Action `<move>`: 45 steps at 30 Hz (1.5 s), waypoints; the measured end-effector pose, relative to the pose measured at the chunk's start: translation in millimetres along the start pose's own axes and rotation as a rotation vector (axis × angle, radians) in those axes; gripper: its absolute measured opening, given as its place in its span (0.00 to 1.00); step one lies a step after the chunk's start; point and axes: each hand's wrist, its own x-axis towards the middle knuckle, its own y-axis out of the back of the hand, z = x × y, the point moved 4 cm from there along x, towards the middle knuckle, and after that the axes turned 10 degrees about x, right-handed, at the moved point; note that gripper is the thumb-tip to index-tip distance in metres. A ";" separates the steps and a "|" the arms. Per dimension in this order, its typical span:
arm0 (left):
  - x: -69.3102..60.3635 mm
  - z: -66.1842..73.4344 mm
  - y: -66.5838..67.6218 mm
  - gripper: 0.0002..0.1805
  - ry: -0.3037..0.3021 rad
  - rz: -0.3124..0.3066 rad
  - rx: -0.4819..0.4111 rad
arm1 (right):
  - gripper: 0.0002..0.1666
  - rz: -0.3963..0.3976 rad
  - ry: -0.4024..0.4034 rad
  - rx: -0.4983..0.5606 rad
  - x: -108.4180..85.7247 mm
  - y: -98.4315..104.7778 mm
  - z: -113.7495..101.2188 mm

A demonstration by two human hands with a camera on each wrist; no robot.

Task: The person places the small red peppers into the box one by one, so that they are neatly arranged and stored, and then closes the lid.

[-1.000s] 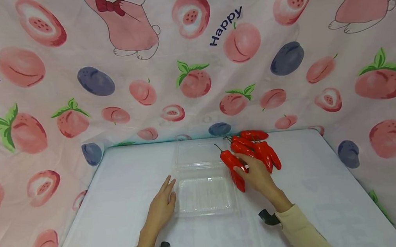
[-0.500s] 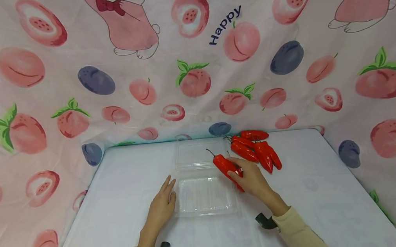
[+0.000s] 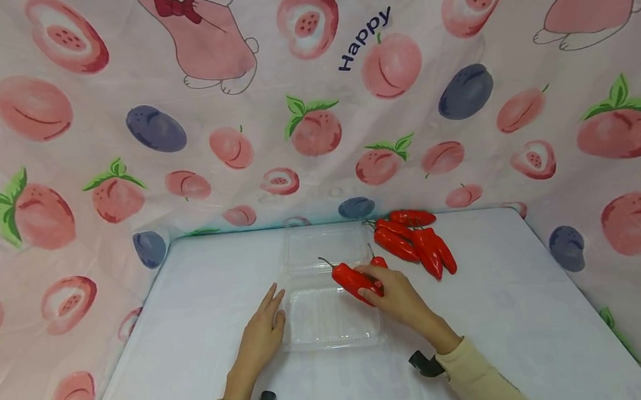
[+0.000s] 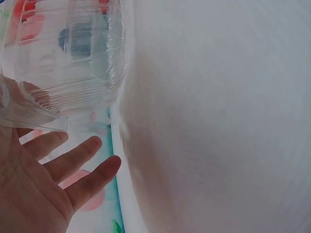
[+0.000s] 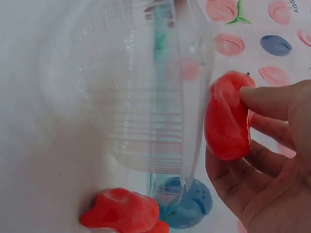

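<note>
My right hand point(image 3: 400, 294) pinches a red chili pepper point(image 3: 350, 280) between thumb and fingers, over the right part of a clear plastic clamshell box point(image 3: 331, 320). The pepper's stem points to the far left. In the right wrist view the pepper point(image 5: 227, 119) is beside the box's rim. My left hand point(image 3: 261, 338) lies at the box's left edge with fingers extended; in the left wrist view the fingers are spread near the box's wall point(image 4: 73, 87). Another red pepper point(image 3: 379, 261) lies to the right of the box, partly hidden by my right hand.
The box's lid point(image 3: 325, 248) lies folded back on the far side. Several red peppers point(image 3: 425, 251) are piled at the back right of the white table point(image 3: 507, 310). A peach-print cloth point(image 3: 267, 109) hangs behind and along the sides.
My right hand has carried the pepper leftward and slightly nearer, from the box's right side to over the box. The pepper lying beside the box has stayed put. My left hand has not moved.
</note>
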 end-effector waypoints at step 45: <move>5.3 -0.9 1.3 0.25 -0.004 0.006 0.007 | 0.28 -0.371 -0.035 0.009 3.8 -50.5 -3.8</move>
